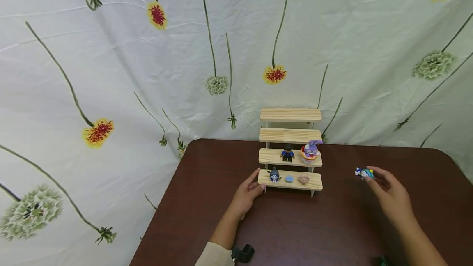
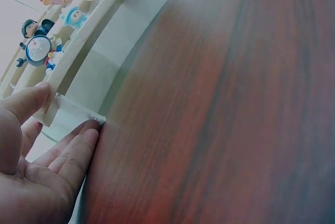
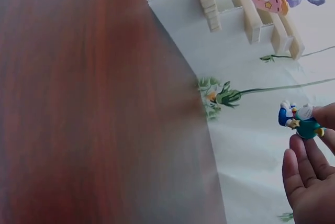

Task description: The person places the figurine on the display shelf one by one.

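A small stepped display stand [image 1: 290,136] with several wooden shelves stands near the back of the table. My left hand [image 1: 245,195] grips the left end of its lowest shelf, thumb at the front edge, as the left wrist view [image 2: 47,166] also shows. To the right of the stand, my right hand [image 1: 393,198] pinches a small blue, white and teal figurine [image 3: 303,120] between thumb and fingers, above the table. On the lowest shelf sit a dark-blue-headed figurine [image 1: 274,175], a light blue piece [image 1: 289,179] and a pinkish head-shaped figurine [image 1: 304,179].
One shelf up are a black-haired figurine [image 1: 287,153] and a purple rabbit figurine [image 1: 311,151]. The two upper shelves are bare wood. Behind the dark brown table [image 1: 207,167] hangs a white floral cloth [image 1: 177,65]. Something green [image 1: 383,261] shows at the bottom edge.
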